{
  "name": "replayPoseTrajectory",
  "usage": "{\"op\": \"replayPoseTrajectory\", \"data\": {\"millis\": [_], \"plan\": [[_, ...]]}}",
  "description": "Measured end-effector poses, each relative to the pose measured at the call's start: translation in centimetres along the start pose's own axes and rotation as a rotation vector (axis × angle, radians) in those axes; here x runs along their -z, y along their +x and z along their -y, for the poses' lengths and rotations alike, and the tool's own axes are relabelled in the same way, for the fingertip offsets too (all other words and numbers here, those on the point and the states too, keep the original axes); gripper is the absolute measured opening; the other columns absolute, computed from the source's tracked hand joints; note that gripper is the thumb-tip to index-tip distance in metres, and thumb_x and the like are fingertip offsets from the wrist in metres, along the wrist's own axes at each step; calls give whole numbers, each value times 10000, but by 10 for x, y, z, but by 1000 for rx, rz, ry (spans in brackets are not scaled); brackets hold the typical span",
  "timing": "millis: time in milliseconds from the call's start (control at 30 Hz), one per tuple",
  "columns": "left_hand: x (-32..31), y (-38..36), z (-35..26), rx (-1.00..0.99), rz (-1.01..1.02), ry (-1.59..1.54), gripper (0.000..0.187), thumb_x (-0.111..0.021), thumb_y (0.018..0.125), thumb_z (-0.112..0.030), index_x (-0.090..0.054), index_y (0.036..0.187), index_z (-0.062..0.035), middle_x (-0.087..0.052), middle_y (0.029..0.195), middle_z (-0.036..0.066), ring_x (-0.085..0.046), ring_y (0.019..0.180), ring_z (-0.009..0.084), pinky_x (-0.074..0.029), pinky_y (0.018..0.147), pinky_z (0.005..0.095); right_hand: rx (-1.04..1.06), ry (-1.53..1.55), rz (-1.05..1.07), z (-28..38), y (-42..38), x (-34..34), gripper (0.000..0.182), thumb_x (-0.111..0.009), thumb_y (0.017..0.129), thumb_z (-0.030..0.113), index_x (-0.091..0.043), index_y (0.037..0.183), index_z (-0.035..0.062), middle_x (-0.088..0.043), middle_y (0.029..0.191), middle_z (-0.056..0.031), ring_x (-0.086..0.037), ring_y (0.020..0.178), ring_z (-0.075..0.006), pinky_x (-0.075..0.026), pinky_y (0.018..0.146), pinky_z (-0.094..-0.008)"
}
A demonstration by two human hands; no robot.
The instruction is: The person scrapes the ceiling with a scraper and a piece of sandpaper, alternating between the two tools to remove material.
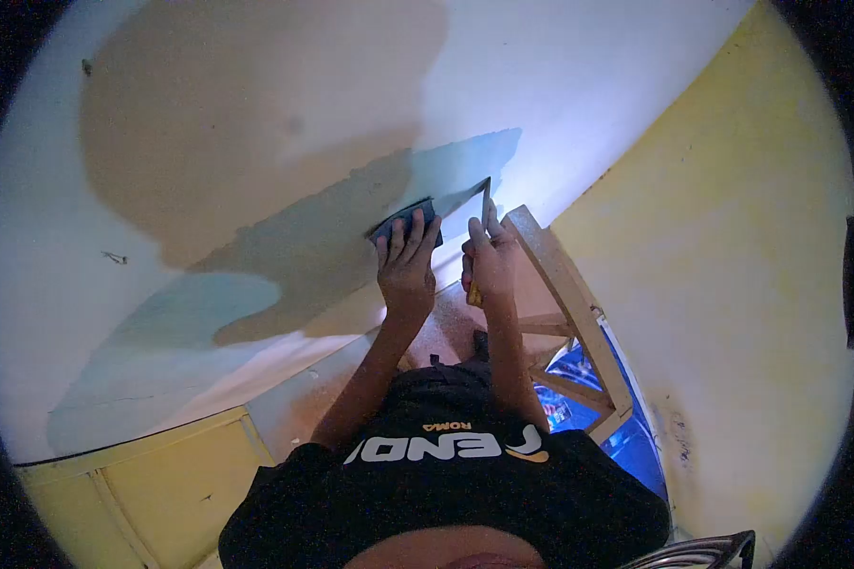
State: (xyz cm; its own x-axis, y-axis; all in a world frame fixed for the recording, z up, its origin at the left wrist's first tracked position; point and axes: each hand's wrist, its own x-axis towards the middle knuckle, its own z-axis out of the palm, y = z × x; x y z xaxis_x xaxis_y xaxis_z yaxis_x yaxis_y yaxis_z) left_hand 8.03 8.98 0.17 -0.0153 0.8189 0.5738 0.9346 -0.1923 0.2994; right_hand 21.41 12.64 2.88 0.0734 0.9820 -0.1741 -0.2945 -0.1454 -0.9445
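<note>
My left hand is up at the wall, its fingers spread across a dark, flat, roughly square piece that looks like a spreader or a pad. Just to its right, my right hand grips a putty knife, with its thin blade angled up against the wall and a yellowish handle end showing below the fist. Both hands are over a pale blue-green patch on the white wall. Shadows of the arms and head fall over much of that patch.
A wooden frame with crosspieces stands close beside my right forearm. Blue material shows through and behind it. A yellow wall rises on the right, and yellow panelling lies at lower left. Curved metal-like strands show at bottom right.
</note>
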Motion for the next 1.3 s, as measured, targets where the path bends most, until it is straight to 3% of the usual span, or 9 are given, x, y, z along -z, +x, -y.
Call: {"op": "replayPoseTrajectory", "data": {"millis": [67, 200, 333, 433, 533, 733, 900, 1100, 1300], "plan": [[4, -2, -2, 12, 16, -6, 618, -567, 838, -18, -567, 1433, -185, -465, 1545, 63, -404, 1429, 318, -239, 1181, 524, 43, 14, -45, -5, 2, 0, 618, -700, 946, 171, -444, 1475, -18, -523, 654, 15, -480, 471, -74, -388, 408, -204], [1, 0, 0, 2, -10, -5, 613, -568, 838, -22, -570, 1429, -186, -473, 1538, 62, -414, 1422, 319, -244, 1179, 533, 150, -174, -16, -21, 14, 5, 626, -639, 949, 105, -398, 1526, 89, -492, 589, 22, -442, 375, -76, -351, 321, -246], [6, -2, 0, -2, 43, -45, 568, -518, 894, -36, -544, 1444, -176, -448, 1546, 119, -395, 1413, 431, -253, 1169, 595, 71, -149, -74, -3, 12, 3, 638, -638, 922, 71, -417, 1520, 91, -494, 593, 19, -452, 386, -78, -376, 335, -252], [7, 0, -3, 21, 60, -40, 583, -528, 883, -29, -540, 1447, -176, -433, 1557, 112, -386, 1417, 434, -251, 1170, 595, 113, -131, -73, -2, 11, 2, 631, -630, 914, 60, -426, 1511, 65, -507, 597, 8, -457, 393, -80, -381, 337, -255], [-1, 1, -2, 3, 34, 32, 587, -554, 859, -46, -565, 1431, -180, -462, 1544, 68, -422, 1411, 341, -270, 1165, 550, 164, -115, -86, -11, 17, 0, 623, -631, 916, 67, -426, 1504, 36, -509, 598, 4, -458, 393, -79, -379, 336, -254], [-2, 1, 0, 6, 16, -34, 593, -562, 860, -56, -553, 1440, -180, -455, 1549, 70, -424, 1409, 344, -255, 1171, 557, 196, -262, -74, -15, 28, 6, 632, -624, 917, 55, -408, 1511, 29, -527, 621, -4, -454, 382, -78, -368, 327, -247], [-1, -1, -2, 19, 38, -11, 602, -578, 846, -41, -565, 1430, -185, -460, 1546, 64, -406, 1424, 336, -244, 1179, 554, 30, -52, -34, 21, 5, -3, 642, -624, 919, 52, -391, 1516, 19, -525, 620, -5, -447, 373, -73, -356, 321, -242], [-6, -4, 2, 0, 5, -19, 612, -582, 847, -30, -563, 1434, -200, -437, 1566, 41, -371, 1450, 313, -246, 1181, 536, 183, -255, -67, 3, 18, 4, 633, -623, 926, 53, -387, 1510, -2, -531, 622, -12, -451, 375, -76, -367, 325, -251], [-4, -2, 0, 6, 3, -2, 600, -583, 854, -34, -570, 1429, -206, -451, 1557, 42, -378, 1449, 298, -263, 1173, 523, 85, -115, -52, 25, 6, -3, 667, -621, 926, 65, -347, 1530, -4, -536, 623, -17, -463, 386, -86, -383, 337, -260]]}}
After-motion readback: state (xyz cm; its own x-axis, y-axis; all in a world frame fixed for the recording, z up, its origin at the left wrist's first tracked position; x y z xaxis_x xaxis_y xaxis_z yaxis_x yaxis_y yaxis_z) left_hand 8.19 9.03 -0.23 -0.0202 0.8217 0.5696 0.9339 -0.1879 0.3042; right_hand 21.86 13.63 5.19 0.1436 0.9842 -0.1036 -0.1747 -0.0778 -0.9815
